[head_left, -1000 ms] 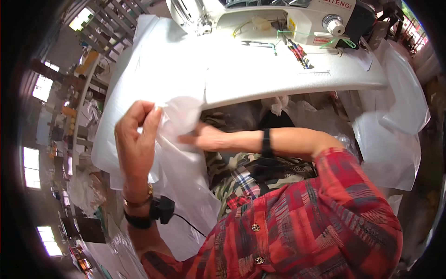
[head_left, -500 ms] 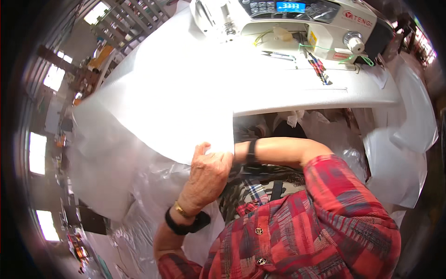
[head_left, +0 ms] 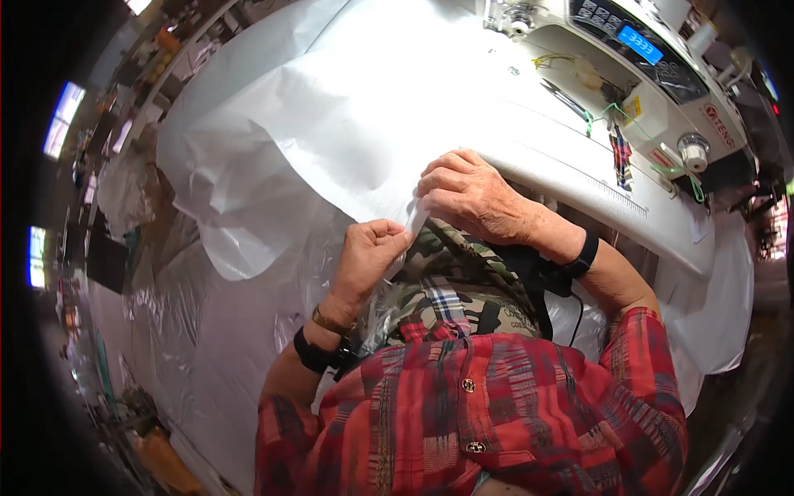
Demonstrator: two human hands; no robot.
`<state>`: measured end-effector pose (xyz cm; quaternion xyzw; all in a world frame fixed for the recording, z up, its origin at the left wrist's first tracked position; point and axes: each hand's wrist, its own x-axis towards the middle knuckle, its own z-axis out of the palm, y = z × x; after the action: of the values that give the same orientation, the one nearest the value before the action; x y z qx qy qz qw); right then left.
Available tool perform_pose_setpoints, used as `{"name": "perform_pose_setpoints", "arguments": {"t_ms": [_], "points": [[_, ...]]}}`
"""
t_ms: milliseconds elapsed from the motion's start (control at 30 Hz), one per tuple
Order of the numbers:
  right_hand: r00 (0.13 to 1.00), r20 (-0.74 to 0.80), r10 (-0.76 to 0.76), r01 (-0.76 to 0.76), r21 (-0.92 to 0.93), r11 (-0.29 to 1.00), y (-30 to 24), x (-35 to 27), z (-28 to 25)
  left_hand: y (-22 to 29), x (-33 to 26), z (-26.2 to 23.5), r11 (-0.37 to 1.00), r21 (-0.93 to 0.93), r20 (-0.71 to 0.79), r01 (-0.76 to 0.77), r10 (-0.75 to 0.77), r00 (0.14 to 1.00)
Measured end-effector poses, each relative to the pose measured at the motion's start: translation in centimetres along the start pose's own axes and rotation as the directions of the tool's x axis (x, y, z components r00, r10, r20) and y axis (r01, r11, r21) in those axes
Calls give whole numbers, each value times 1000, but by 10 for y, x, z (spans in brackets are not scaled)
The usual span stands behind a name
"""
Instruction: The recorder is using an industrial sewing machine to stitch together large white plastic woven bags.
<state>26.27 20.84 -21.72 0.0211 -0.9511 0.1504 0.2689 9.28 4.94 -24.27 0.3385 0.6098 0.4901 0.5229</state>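
Note:
A large white sheet (head_left: 356, 124) lies over the sewing machine's table and hangs down in folds on the left. At its near corner my left hand (head_left: 372, 258) pinches the edge between thumb and fingers. My right hand (head_left: 478, 198) is closed on the same edge a little farther up, its fingers curled over the sheet beside the table's front edge. A narrow strip of the edge shows between the two hands. The right fingertips are partly hidden behind the hand.
The sewing machine (head_left: 637, 45), with a lit blue display, stands at the upper right. Metal tweezers (head_left: 566, 101), a bundle of red and dark tools (head_left: 619, 157) and green thread (head_left: 697, 192) lie by it. Clear plastic sheeting (head_left: 240, 347) hangs at the left. Camouflage cloth (head_left: 430, 256) covers my lap.
My right hand has come up from under the sheet's edge and now grips it on top. The view has turned, so the machine appears tilted and farther right. My left hand still holds the corner.

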Motion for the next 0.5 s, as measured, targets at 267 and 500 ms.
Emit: {"name": "perform_pose_setpoints", "arguments": {"t_ms": [267,500], "points": [[984,90,-156,153,40,987,0,2,13,-15,-1,-9,922,-336,169,193,-142,975],[975,121,-189,191,-6,982,2,2,18,11,-25,1,873,468,-14,-133,158,987]]}}
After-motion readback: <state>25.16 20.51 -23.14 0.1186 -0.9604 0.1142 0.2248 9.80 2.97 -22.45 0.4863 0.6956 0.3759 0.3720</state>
